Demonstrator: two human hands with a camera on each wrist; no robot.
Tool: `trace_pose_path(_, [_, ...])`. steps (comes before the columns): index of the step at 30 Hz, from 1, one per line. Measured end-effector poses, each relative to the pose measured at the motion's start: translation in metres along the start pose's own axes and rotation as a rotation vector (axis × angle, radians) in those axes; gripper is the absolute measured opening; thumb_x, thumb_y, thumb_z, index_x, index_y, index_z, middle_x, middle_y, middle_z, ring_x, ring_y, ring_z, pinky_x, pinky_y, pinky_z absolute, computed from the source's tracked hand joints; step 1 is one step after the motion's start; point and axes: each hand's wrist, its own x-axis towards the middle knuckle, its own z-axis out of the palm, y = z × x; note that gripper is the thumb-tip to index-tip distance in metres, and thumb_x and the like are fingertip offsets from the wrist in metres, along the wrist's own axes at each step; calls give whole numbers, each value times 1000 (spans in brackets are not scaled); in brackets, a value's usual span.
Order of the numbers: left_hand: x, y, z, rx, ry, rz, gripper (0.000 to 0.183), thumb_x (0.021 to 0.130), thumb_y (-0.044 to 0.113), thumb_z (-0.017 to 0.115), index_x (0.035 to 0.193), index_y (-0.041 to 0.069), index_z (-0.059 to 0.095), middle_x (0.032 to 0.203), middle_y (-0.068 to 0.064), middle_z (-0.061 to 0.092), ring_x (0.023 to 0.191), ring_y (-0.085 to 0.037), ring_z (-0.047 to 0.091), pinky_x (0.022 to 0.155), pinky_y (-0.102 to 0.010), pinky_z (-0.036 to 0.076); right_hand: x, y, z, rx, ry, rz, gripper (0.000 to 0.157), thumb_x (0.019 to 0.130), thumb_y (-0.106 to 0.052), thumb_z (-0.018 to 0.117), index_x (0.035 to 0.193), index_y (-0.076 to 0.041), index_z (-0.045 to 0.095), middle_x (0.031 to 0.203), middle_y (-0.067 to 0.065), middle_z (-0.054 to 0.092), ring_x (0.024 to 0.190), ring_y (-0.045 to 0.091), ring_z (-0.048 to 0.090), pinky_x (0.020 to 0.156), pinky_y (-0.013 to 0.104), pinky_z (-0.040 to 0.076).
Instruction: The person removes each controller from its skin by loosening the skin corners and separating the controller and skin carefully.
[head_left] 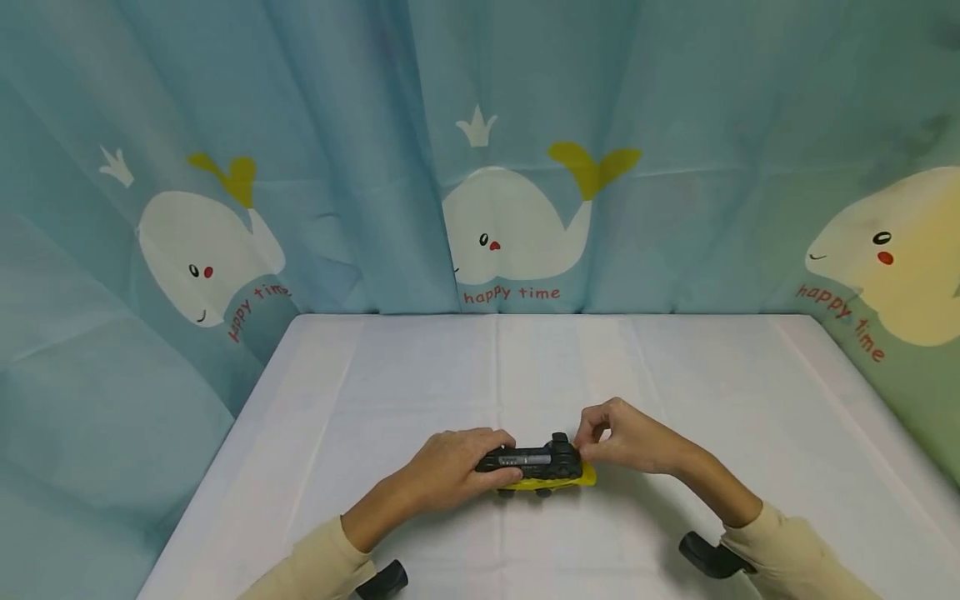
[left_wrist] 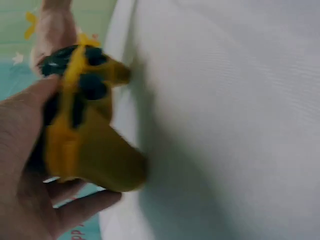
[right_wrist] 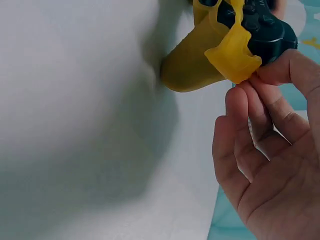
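Yellow, soft-looking material forms the cover (right_wrist: 220,65) we find lying partly over a black game controller (head_left: 528,460). We locate both at the middle of the near part of the white table (head_left: 420,375), between the two hands. The controller's dark body shows along the upper side, the cover along the lower; a flap of cover stands out at the right-hand end.

We record the left hand (head_left: 453,467) gripping the controller's left end, thumb on the near side and fingers across the far side. The left wrist view is blurred. We record the right hand (head_left: 630,437) pinching the flap's edge at the right end between thumb and fingertips, the outer fingers loosely bent. We cannot tell whether the covered handles bear on the table.

Behind, we note a blue-green curtain (head_left: 345,100) printed with whales and "happy time". Both arms wear cream sleeves (head_left: 315,558).
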Motion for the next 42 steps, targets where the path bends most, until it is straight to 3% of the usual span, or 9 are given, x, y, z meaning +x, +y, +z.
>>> trace_pose_path(3, [1,0,4,0,43,-1,35,101,51,59,119,21,66,101,10,67,75,-2,55,63,-26,46,4,2,2,-12,-1,46,10,80,-3,68,77,-13,68,78,-5,67,77,16,61,67,29,48])
trace_pose_path(6, [2,0,5,-3,57,-7,35,100,51,60,118,21,66,99,11,67,75,-2,55,63,-27,47,5,8,4,50,-29,88,5,84,-6,65,81,-8,68,81,-1,65,77,18,57,64,27,45])
trace_pose_path(13, [1,1,3,38,11,13,38,100,53,59,119,21,64,100,9,66,75,-2,55,62,-27,47,3,18,7,138,-93,138,10,91,-8,60,86,-2,67,83,3,63,72,15,48,59,27,37])
trace_pose_path(19, [0,-1,0,-19,-13,-21,38,100,54,58,119,22,63,102,10,66,77,-3,56,65,-29,48,4,24,11,161,-96,159,12,93,-7,57,87,-2,65,78,2,57,67,13,41,57,27,31])
trace_pose_path(28, [1,-4,-2,-55,-30,-27,37,99,54,60,118,22,63,98,12,65,75,-3,55,63,-28,47,-2,29,22,178,19,204,9,90,-5,56,86,-2,63,75,2,57,67,13,47,58,24,39])
trace_pose_path(32, [4,-6,-3,-100,-44,-55,36,98,53,62,117,23,63,93,14,65,72,-4,56,62,-27,46,-8,26,26,183,89,209,11,94,-7,55,86,-3,62,78,3,59,70,14,50,59,25,41])
trace_pose_path(36, [7,-8,-3,-135,-59,-97,40,98,57,60,121,24,62,88,14,64,69,-6,56,60,-28,46,-19,20,29,100,254,75,4,96,-5,64,93,-7,62,87,2,62,74,15,57,64,27,47])
trace_pose_path(39, [8,-9,-4,-144,-52,-139,52,98,61,56,131,20,54,85,11,62,68,-8,56,62,-31,46,-26,16,29,-30,327,-89,23,90,1,73,106,-14,65,101,0,65,80,14,61,70,30,52])
trace_pose_path(42, [6,-9,-5,-145,-51,-181,64,99,64,52,142,17,43,80,8,61,68,-10,56,65,-34,47,-29,13,30,-131,306,-194,40,84,5,77,115,-20,67,113,-5,64,84,12,62,72,34,55])
